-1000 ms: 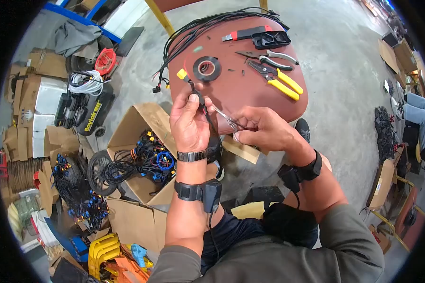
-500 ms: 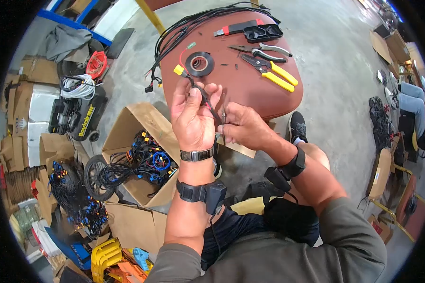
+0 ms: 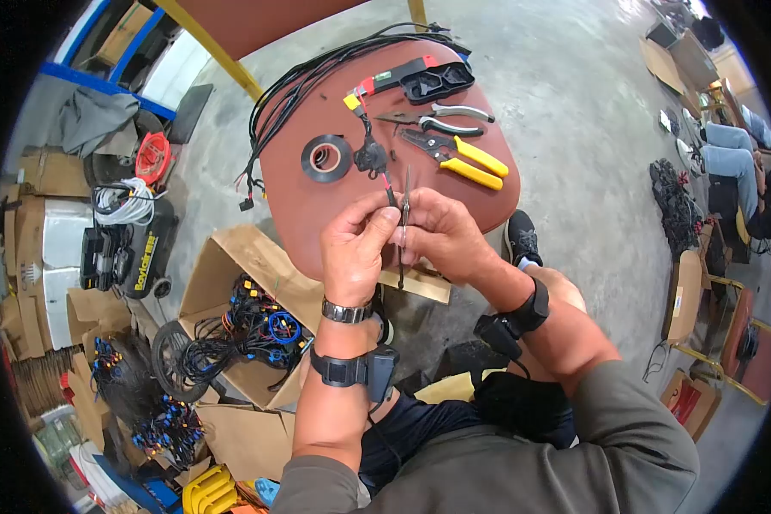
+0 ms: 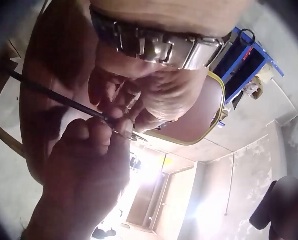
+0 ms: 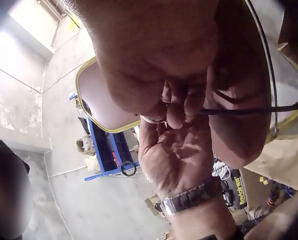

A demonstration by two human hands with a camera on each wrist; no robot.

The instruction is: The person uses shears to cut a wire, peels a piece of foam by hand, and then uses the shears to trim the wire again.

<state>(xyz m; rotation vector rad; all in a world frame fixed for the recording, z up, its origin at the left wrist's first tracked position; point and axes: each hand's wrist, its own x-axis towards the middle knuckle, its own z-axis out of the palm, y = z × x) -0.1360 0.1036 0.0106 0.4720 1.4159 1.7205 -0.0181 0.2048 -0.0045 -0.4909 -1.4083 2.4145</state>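
Note:
My left hand (image 3: pixel 361 240) pinches a thin black wire (image 3: pixel 389 194) between thumb and fingertips over the front of a red-brown seat (image 3: pixel 300 206). The wire runs up to a black plug (image 3: pixel 370 158) and a yellow connector (image 3: pixel 351 101) lying on the seat. My right hand (image 3: pixel 441 236) grips small metal scissors (image 3: pixel 405 193), held upright with the tip right beside the wire. In the left wrist view the wire (image 4: pixel 54 95) meets the metal tip (image 4: pixel 134 135) between the fingers of both hands. In the right wrist view the wire (image 5: pixel 249 110) passes under curled fingers.
On the seat lie a black tape roll (image 3: pixel 326 158), yellow-handled strippers (image 3: pixel 458 160), grey pliers (image 3: pixel 437 113), a red-black knife (image 3: pixel 394 79), a black tray (image 3: pixel 437 81) and a cable bundle (image 3: pixel 313 68). A cardboard box (image 3: pixel 231 248) of wire harnesses stands at lower left.
Both hands have come lower and closer together. The yellow connector now lies farther up the seat. The scissors swung from slanted to upright beside the wire.

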